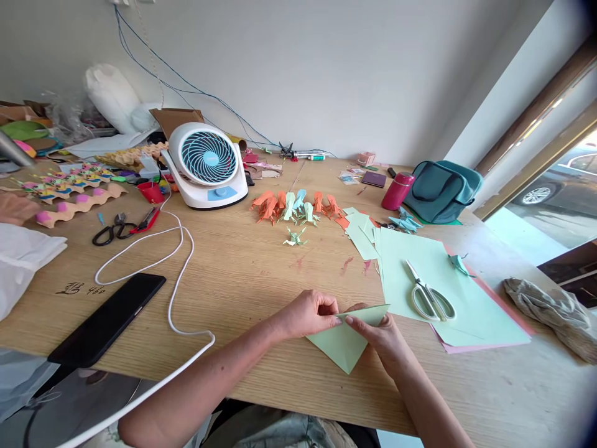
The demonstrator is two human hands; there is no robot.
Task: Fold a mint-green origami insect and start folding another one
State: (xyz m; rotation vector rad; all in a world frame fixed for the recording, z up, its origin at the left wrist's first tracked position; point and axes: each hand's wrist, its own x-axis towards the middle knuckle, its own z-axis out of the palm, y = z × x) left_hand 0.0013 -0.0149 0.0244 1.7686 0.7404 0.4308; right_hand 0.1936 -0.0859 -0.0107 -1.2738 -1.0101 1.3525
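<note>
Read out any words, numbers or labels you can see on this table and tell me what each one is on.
Black handwriting on the table, left of the phone: scrawled marks, last part perhaps "460", not surely legible.
Fan: small mark at the grille's hub, too small to read.
Glue tubes by the wall: print too blurred to read.
Green paper under both hands, scissors, flask, bag: no text visible.

Faint pen scrawl on table (261,274), unreadable.
</note>
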